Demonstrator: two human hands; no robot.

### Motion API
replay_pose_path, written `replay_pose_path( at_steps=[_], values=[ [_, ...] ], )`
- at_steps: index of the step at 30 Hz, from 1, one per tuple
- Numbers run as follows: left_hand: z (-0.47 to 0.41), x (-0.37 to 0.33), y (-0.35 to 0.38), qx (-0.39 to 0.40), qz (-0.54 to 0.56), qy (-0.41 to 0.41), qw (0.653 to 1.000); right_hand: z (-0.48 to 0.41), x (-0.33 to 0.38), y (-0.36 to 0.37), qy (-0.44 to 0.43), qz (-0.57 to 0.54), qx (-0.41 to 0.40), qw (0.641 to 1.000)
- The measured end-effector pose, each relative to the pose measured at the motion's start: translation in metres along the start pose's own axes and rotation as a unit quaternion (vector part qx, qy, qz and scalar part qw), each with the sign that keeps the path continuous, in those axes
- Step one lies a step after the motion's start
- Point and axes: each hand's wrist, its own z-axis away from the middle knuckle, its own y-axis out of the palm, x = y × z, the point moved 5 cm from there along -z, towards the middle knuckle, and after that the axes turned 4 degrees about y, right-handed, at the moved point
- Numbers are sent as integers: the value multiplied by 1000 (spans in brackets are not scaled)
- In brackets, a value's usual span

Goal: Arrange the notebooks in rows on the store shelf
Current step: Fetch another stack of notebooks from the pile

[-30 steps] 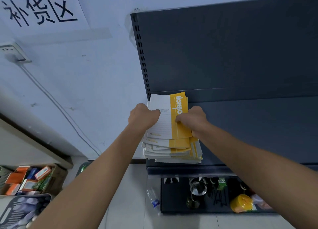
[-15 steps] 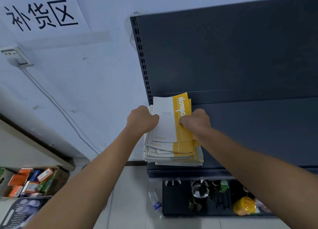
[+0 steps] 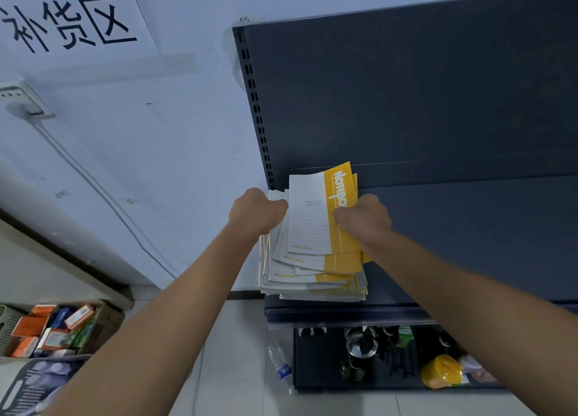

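Dark grey shelf (image 3: pixel 469 243) carries your uneven stack of white-and-yellow notebooks (image 3: pixel 312 278) at its left end; your left hand (image 3: pixel 255 210) and right hand (image 3: pixel 364 220) both grip the top notebook (image 3: pixel 316 218).

The left end of the dark grey metal shelf board (image 3: pixel 469 215) is occupied by a loose stack of white-and-yellow paper notebooks (image 3: pixel 312 278), bounded behind by the dark back panel (image 3: pixel 406 102) and slotted upright (image 3: pixel 255 102); bare board is left open rightward.
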Motion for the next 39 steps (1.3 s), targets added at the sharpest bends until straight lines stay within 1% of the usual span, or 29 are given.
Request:
replay_pose_path(
  at_steps=[7, 11, 16, 19, 22, 25, 30, 32, 34, 37, 39],
  values=[
    [-2, 2, 5, 9, -41, 8, 999, 3, -1, 2, 15, -68, 41, 997],
    [0, 3, 8, 18, -40, 17, 999, 5, 2, 5, 16, -83, 40, 996],
    [5, -2, 6, -33, -94, 72, 992, 3, 2, 5, 6, -58, 9, 998],
    [4, -4, 7, -33, -48, 83, 995, 3, 3, 7, 9, -51, 2, 999],
    [2, -4, 10, 6, 62, 61, 996, 3, 3, 7, 10, -59, 0, 998],
    [5, -2, 15, 58, 156, 24, 986, 3, 4, 8, 1, -76, 10, 997],
    [8, -9, 14, 62, 268, 61, 959, 1, 12, 2, -21, -108, 28, 994],
    [10, -12, 11, 66, 293, 61, 952, 0, 16, 2, -30, -143, 67, 987],
    [7, -14, 11, 86, 304, 50, 948, 1, 19, 2, -31, -168, 116, 978],
    [4, -15, 15, 118, 279, 22, 953, 3, 19, -1, -24, -168, 149, 974],
    [2, -13, 17, 96, 247, 16, 964, 3, 13, -3, -10, -181, 157, 971]
  ],
)
